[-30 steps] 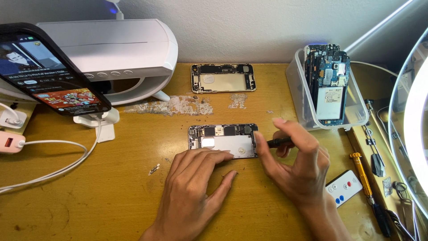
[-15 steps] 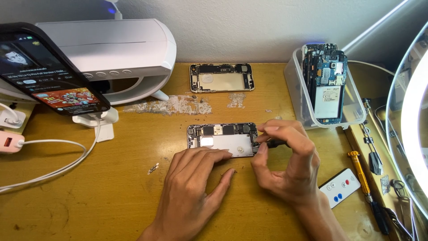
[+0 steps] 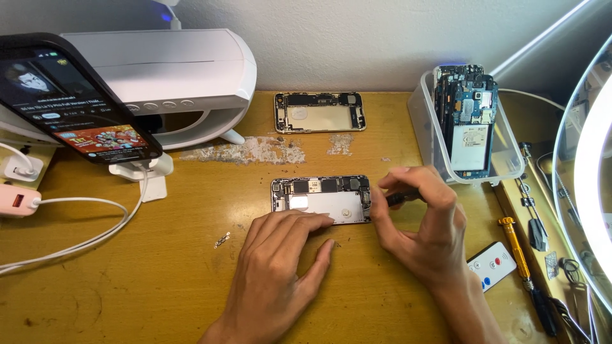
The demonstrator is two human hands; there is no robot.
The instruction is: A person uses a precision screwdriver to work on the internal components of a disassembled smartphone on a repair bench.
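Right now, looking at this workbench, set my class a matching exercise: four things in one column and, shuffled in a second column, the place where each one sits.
Things
1. opened phone
2. bare phone frame
3. stack of phone boards
4. small white remote

Places
A. upright in the clear plastic tub
B. at the back of the wooden desk, near the wall
C. under the fingertips of the left hand, with the right hand at its right end
D. flat on the desk, right of the right wrist

Pairs: 1-C, 2-B, 3-A, 4-D
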